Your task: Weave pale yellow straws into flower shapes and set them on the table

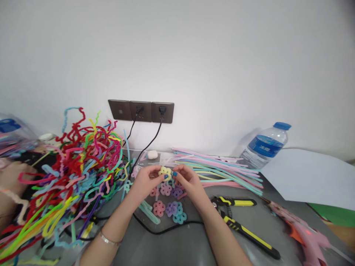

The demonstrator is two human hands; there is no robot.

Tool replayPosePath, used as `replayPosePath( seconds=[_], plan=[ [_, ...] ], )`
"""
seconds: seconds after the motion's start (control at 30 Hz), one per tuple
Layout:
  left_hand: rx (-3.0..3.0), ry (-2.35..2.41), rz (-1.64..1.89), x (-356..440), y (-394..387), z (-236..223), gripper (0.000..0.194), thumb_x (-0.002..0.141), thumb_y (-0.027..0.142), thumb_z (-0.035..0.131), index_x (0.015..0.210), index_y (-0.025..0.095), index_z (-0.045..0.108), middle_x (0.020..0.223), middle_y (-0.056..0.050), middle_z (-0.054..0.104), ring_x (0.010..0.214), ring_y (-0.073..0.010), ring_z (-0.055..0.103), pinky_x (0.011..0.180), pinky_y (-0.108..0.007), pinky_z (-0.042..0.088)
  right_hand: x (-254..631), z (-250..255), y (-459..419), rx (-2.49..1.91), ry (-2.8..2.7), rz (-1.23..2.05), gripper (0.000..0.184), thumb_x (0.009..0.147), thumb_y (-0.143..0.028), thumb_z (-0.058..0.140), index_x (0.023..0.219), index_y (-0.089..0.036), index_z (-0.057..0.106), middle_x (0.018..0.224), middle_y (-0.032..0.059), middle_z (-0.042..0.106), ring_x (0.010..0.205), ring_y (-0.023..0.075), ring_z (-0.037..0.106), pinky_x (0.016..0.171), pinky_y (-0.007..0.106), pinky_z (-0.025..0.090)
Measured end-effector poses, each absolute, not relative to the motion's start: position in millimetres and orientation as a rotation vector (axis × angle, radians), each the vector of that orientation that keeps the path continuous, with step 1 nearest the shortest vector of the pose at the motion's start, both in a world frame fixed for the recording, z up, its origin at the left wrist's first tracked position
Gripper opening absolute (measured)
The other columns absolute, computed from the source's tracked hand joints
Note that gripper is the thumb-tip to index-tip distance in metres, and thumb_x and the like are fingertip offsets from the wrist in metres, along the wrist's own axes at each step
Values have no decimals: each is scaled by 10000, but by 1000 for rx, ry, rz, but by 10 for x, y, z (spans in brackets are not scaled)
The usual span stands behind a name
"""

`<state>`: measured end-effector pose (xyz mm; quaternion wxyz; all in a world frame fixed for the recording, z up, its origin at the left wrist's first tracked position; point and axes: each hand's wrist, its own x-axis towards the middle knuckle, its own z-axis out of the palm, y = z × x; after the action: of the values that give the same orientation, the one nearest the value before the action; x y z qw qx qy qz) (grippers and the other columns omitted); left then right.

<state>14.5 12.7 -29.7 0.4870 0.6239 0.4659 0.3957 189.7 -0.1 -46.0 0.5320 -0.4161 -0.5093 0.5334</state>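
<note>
A pale yellow flower bent from pipe cleaner (165, 171) is pinched between the thumb and fingers of my left hand (148, 181). Close against its right side, my right hand (188, 180) has thumb and fingertips pressed together; what lies between them is too small to tell. Below both hands lie finished pipe-cleaner flowers: a pink flower (159, 208), a purple flower (171, 209), a blue flower (179, 214) and several more. Short mint pipe-cleaner pieces (149, 212) rest left of them.
A tangled heap of coloured pipe cleaners (91, 159) fills the left, beside another person's hand (13, 181). Straight pipe cleaners (222, 170) lie behind my right hand. Yellow-black pliers (244, 225), a pink glue gun (302, 229), a water bottle (266, 144) and a black cable (158, 232) are around.
</note>
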Motion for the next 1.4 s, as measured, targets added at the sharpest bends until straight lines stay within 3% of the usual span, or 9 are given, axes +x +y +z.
replayPosePath(
  seconds=[0.4,0.57,0.73,0.9,1.17,1.4],
  plan=[
    [1505,1117,951,217,105,-338,270,703,288,648,895,111,716,863,-94,739,781,-213,668,710,-303,524,1898,-531,22,-1012,-1301,1241,240,726,-380,705,720,-209,538,627,-36,522,548,123,504,542,259,378],
    [1488,1137,1025,226,92,-335,414,695,247,647,1094,136,634,843,-61,725,781,-195,671,702,-296,535,1890,-541,29,-1018,-1308,1199,220,728,-365,695,729,-205,544,628,-39,508,538,115,466,528,251,348],
    [1527,1170,1059,240,90,-340,210,685,245,650,876,156,643,836,-61,727,773,-192,674,715,-297,536,1889,-532,25,-1043,-1299,1177,242,709,-398,711,745,-207,568,637,-31,521,543,119,456,526,254,341],
    [1446,1111,1051,233,113,-372,215,665,272,675,842,156,637,834,-60,726,793,-203,680,757,-323,541,1891,-540,25,-1042,-1301,1170,236,722,-407,700,754,-212,572,618,-28,521,545,128,465,526,259,338],
    [1367,1120,1069,212,136,-396,361,675,302,690,999,168,600,921,-47,659,773,-173,652,699,-302,542,1890,-544,23,-1040,-1305,1176,266,729,-443,700,749,-212,571,583,-38,492,519,123,431,506,257,305],
    [1357,1143,1088,220,122,-359,426,662,286,695,1034,197,508,799,4,602,732,-162,636,683,-293,522,1885,-531,15,-1035,-1341,1154,229,743,-409,691,748,-212,574,598,-33,500,531,126,441,514,259,324]
  ],
)
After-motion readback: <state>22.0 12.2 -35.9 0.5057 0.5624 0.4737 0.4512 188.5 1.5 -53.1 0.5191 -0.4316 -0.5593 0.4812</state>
